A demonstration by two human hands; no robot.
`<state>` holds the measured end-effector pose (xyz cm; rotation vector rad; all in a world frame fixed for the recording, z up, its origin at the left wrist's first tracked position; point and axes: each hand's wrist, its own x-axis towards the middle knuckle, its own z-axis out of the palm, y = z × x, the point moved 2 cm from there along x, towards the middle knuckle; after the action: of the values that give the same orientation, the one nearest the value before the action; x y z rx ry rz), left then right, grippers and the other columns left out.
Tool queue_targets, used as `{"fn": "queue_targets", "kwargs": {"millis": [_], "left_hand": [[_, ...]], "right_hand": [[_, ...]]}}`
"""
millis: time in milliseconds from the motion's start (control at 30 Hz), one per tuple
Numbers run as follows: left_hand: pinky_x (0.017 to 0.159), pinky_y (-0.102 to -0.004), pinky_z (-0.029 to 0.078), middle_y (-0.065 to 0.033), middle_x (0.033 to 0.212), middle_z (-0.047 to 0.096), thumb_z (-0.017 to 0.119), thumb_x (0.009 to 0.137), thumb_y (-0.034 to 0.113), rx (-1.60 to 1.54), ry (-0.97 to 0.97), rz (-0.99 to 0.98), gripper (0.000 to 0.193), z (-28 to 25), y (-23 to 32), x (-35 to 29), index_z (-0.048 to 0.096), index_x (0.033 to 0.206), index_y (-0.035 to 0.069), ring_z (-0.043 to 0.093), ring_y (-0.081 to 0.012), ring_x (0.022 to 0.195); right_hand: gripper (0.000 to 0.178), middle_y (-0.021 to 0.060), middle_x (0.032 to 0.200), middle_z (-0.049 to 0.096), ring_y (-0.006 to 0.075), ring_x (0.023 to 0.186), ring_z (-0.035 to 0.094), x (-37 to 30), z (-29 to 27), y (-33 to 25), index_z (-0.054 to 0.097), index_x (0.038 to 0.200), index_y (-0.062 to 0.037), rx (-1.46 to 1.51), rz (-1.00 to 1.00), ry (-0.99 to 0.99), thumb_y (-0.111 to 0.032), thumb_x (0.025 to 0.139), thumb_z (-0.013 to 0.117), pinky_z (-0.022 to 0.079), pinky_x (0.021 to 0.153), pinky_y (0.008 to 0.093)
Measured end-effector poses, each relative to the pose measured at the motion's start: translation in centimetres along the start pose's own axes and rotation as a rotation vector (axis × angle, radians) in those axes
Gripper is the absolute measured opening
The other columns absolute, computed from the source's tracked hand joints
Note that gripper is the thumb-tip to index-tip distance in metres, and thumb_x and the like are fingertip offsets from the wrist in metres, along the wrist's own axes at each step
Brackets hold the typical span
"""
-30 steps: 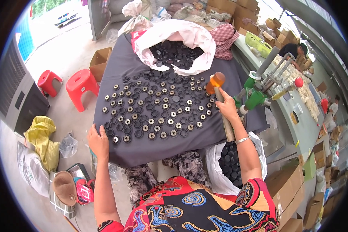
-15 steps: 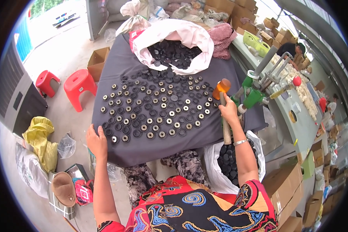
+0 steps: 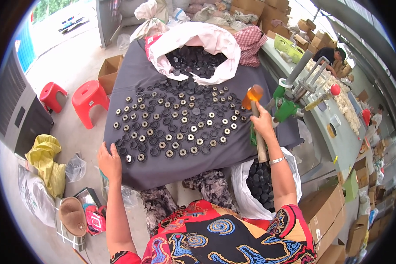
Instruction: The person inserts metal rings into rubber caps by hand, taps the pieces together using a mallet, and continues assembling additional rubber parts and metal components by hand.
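Right hand [image 3: 263,123] wrapped round the orange-headed mallet [image 3: 260,145] by the right edge of the surface [image 3: 244,147], left hand [image 3: 110,163] loosely spread at the near-left corner; a low inward sweep could scatter those mid-surface round parts [image 3: 184,119]!

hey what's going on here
A person's right hand holds a mallet with an amber head and wooden handle by the right side of a table covered in dark grey cloth. The left hand is at the table's near left corner. Small round black rings, many with metal centres, lie spread across the cloth. Beyond them stands an open white sack holding black round pieces.
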<state>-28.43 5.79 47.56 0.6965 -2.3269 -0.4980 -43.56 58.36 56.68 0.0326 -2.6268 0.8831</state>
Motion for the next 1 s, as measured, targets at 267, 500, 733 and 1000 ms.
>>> {"fn": "queue_targets", "kwargs": {"millis": [267,500,733,1000], "left_hand": [[0.093,-0.0433,0.042,-0.021,0.115,0.061,0.049,0.096,0.031,-0.039,-0.01,-0.04,0.041,0.2,-0.4,0.1,0.056,0.119,-0.003,0.055,-0.0371,0.108],[0.091,-0.0432,0.043,-0.0213,0.114,0.061,0.048,0.096,0.03,-0.08,0.007,-0.059,0.04,-0.1,-0.3,0.4,0.056,0.118,-0.002,0.056,-0.0369,0.107],[0.091,-0.0434,0.043,-0.0212,0.114,0.061,0.05,0.096,0.03,-0.033,0.001,-0.044,0.039,-0.1,0.3,0.3,0.057,0.118,-0.003,0.056,-0.0371,0.107],[0.092,-0.0433,0.043,-0.0208,0.115,0.061,0.05,0.096,0.029,-0.034,0.011,-0.035,0.039,-0.1,-0.1,0.1,0.057,0.118,-0.003,0.056,-0.0366,0.108]], "right_hand": [[0.067,0.0237,0.111,0.064,0.0349,0.102,0.063,0.0,0.6,-0.1,0.044,0.139,-0.0079,-0.019,0.143,-0.105,-0.008,0.074,0.062,0.049,0.087,0.0391],[0.07,0.0251,0.114,0.063,0.031,0.101,0.065,-5.1,-1.1,-1.2,0.042,0.14,-0.0045,0.03,0.019,-0.104,-0.009,0.073,0.063,0.048,0.088,0.0364],[0.07,0.0269,0.113,0.062,0.0354,0.105,0.062,-5.5,-1.4,0.6,0.041,0.141,-0.0071,0.064,0.038,-0.062,-0.01,0.075,0.063,0.047,0.091,0.0379],[0.069,0.0286,0.103,0.063,0.0383,0.098,0.063,-5.5,-1.6,-0.2,0.042,0.141,-0.0096,-0.005,-0.06,-0.057,-0.01,0.075,0.062,0.048,0.087,0.041]]}}
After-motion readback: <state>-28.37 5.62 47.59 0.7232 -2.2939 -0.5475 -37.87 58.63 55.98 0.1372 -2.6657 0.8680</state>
